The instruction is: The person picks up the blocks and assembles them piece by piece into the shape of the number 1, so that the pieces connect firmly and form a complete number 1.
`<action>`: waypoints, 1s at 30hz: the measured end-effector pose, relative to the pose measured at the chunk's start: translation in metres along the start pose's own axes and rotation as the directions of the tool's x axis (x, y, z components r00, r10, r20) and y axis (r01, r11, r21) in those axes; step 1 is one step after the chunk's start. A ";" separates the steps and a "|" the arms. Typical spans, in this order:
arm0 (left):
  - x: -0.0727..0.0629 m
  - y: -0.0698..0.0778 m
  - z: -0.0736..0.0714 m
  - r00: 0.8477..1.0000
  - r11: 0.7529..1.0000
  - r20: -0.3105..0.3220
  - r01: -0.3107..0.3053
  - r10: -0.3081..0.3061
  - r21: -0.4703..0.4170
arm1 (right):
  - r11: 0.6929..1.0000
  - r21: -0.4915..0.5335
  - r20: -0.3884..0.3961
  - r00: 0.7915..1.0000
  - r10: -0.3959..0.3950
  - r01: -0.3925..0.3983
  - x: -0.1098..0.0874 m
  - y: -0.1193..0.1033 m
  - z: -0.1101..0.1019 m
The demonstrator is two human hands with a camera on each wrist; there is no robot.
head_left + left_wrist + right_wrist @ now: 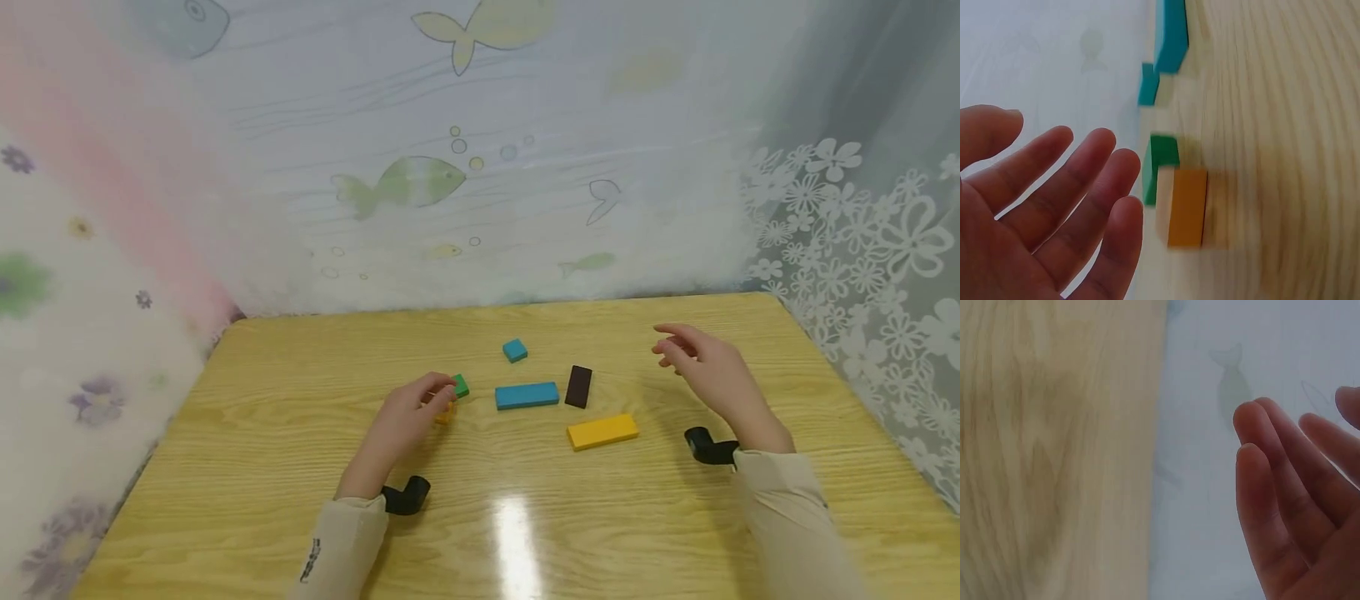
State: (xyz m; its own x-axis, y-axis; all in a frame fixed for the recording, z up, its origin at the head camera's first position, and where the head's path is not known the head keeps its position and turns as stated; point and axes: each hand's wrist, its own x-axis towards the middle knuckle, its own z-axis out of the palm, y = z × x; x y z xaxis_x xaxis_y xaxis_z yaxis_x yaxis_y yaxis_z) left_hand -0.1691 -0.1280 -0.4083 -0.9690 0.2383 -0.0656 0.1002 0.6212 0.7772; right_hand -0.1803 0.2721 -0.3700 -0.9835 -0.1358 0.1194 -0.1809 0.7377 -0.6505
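Observation:
My left hand (408, 417) hovers over the left side of the block group, its fingers relaxed and holding nothing. Close by its fingertips lie a green block (461, 386) and an orange block (444, 414), both partly hidden by the hand in the head view. The left wrist view shows the orange block (1187, 207) in front of the green one (1163, 153), apart from the fingers. Over the table's right side, my right hand (708, 367) is raised with loosely bent fingers and nothing in them. The dark brown block (578, 387) and yellow block (602, 432) lie to its left.
A long blue block (527, 396) lies mid-table, with a small blue block (514, 350) behind it. The wooden table (262, 467) ends at a fish-printed curtain (525, 233). Black wrist mounts (407, 497) stick out from both sleeves.

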 end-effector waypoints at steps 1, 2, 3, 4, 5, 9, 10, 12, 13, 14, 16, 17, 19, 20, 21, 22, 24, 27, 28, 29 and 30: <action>0.000 0.002 0.004 1.000 1.000 0.014 -0.004 0.005 -0.028 | 1.000 0.028 0.000 1.000 0.002 -0.002 0.001 -0.001 0.005; 0.001 0.003 0.007 1.000 0.998 0.029 -0.007 0.009 -0.059 | 0.998 0.057 0.000 1.000 0.003 -0.003 0.001 -0.002 0.009; 0.002 0.005 0.011 0.999 0.995 0.047 -0.013 0.017 -0.098 | 0.996 0.086 -0.001 1.000 0.006 -0.006 0.002 -0.003 0.013; 0.002 0.007 0.014 0.998 0.990 0.063 -0.017 0.026 -0.141 | 0.993 0.117 0.002 1.000 0.011 -0.011 0.002 -0.004 0.017; 0.003 0.009 0.017 0.996 0.983 0.077 -0.022 0.037 -0.184 | 0.989 0.147 0.006 1.000 0.017 -0.017 0.003 -0.005 0.020; 0.002 0.025 0.027 0.992 0.952 0.116 -0.015 0.053 -0.304 | 0.970 0.239 0.039 0.999 0.034 -0.042 0.006 -0.016 0.028; 0.002 0.026 0.031 0.991 0.949 0.124 -0.009 0.050 -0.316 | 0.966 0.255 0.049 0.998 0.037 -0.048 0.007 -0.018 0.031; 0.002 0.030 0.038 0.990 0.949 0.135 0.007 0.038 -0.315 | 0.956 0.285 0.064 0.997 0.046 -0.062 0.009 -0.021 0.036; 0.002 0.031 0.043 0.990 0.952 0.140 0.013 0.031 -0.305 | 0.951 0.301 0.066 0.996 0.052 -0.070 0.010 -0.021 0.039; 0.002 0.033 0.047 0.989 0.956 0.143 0.016 0.027 -0.292 | 0.945 0.316 0.067 0.996 0.061 -0.079 0.010 -0.022 0.041; 0.006 0.028 0.059 0.990 0.968 0.137 -0.004 0.039 -0.251 | 0.934 0.343 0.063 0.995 0.080 -0.097 0.011 -0.016 0.047; 0.007 0.030 0.063 0.990 0.973 0.133 -0.008 0.040 -0.229 | 0.929 0.355 0.060 0.994 0.091 -0.107 0.011 -0.015 0.048; 0.008 0.032 0.070 0.992 0.985 0.120 -0.024 0.045 -0.172 | 0.921 0.370 0.061 0.992 0.109 -0.124 0.010 -0.013 0.051; 0.007 0.033 0.073 0.992 0.989 0.115 -0.028 0.045 -0.146 | 0.919 0.370 0.064 0.991 0.118 -0.134 0.010 -0.012 0.053; 0.007 0.034 0.076 0.993 0.992 0.109 -0.028 0.041 -0.121 | 0.919 0.368 0.069 0.990 0.124 -0.141 0.010 -0.011 0.055; 0.007 0.034 0.078 0.994 0.994 0.103 -0.031 0.042 -0.100 | 0.919 0.366 0.075 0.989 0.131 -0.149 0.011 -0.011 0.057; 0.007 0.034 0.081 0.995 0.997 0.091 -0.035 0.041 -0.075 | 0.921 0.355 0.088 0.986 0.140 -0.162 0.012 -0.009 0.060; 0.007 0.034 0.083 0.997 0.997 0.068 -0.035 0.040 -0.072 | 0.924 0.331 0.116 0.980 0.161 -0.192 0.013 -0.007 0.066; 0.008 0.033 0.084 0.998 0.997 0.058 -0.036 0.040 -0.071 | 0.926 0.320 0.127 0.978 0.167 -0.199 0.013 -0.006 0.068; 0.009 0.033 0.084 0.998 0.997 0.049 -0.036 0.039 -0.070 | 0.930 0.306 0.139 0.976 0.167 -0.203 0.014 -0.006 0.070; 0.009 0.033 0.085 0.998 0.997 0.039 -0.038 0.040 -0.067 | 0.934 0.290 0.151 0.974 0.170 -0.208 0.014 -0.005 0.072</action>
State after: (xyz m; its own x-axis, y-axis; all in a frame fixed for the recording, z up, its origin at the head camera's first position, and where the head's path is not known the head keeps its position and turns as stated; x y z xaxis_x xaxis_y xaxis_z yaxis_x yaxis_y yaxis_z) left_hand -0.1558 -0.0420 -0.4360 -0.9547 0.2918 -0.0582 0.1212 0.5600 0.8196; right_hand -0.1933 0.2184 -0.4189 -0.9884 -0.1071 -0.1079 0.0358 0.5253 -0.8502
